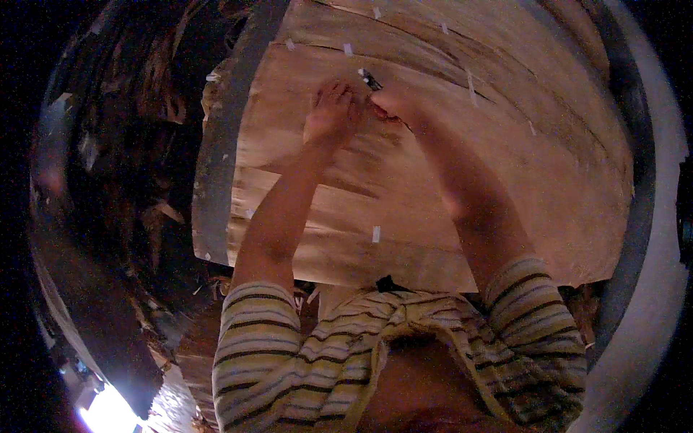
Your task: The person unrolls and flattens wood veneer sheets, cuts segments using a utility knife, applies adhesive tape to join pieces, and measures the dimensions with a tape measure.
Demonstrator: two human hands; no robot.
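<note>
A broad sheet of thin light-brown wood veneer [426, 238] lies before me, with short pale strips of tape stuck along its seams and cracks. My left hand [333, 108] rests on it palm down, fingers stretched forward and slightly spread, holding nothing. Just to its right, my right hand [398, 105] is closed around a small dark hand tool [371, 80]. The tool's pale, shiny end points forward and left past the fingers. Its exact kind is too small and blurred to tell. The fingers of my right hand are partly hidden.
A grey board edge [215, 173] runs under the sheet's left side. Beyond it, dark torn veneer scraps [155, 209] lie in a heap. Long cracks cross the sheet's far right. One tape strip [376, 234] sits near its front edge. A bright light [108, 410] glares at lower left.
</note>
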